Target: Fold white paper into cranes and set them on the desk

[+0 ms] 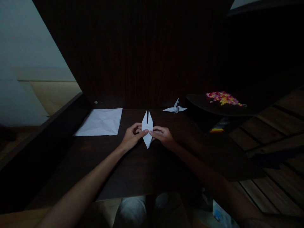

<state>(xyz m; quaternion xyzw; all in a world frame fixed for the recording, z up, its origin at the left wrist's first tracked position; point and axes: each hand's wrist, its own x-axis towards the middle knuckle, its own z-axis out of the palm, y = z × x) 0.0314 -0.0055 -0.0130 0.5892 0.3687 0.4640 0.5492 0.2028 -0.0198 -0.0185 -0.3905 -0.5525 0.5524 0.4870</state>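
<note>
A white folded origami paper [147, 125] is held upright between my two hands, above the dark table. It is a long diamond with a narrow slit running down its upper half and a point at the bottom. My left hand [133, 134] pinches its left edge, thumb on the front and fingers curled behind. On the opposite edge my right hand [163, 135] grips it the same way, and the thumbs nearly meet at the middle. Behind and to the right stands a finished white paper crane [176, 108].
White creased paper sheets [101, 123] lie at the left of the dark wooden table [128, 171]. A raised panel [47, 129] borders the left side. At the right, a dark curved shelf [199, 103] bears a heap of small colourful pieces [224, 98]. A tall dark board [142, 53] closes the back.
</note>
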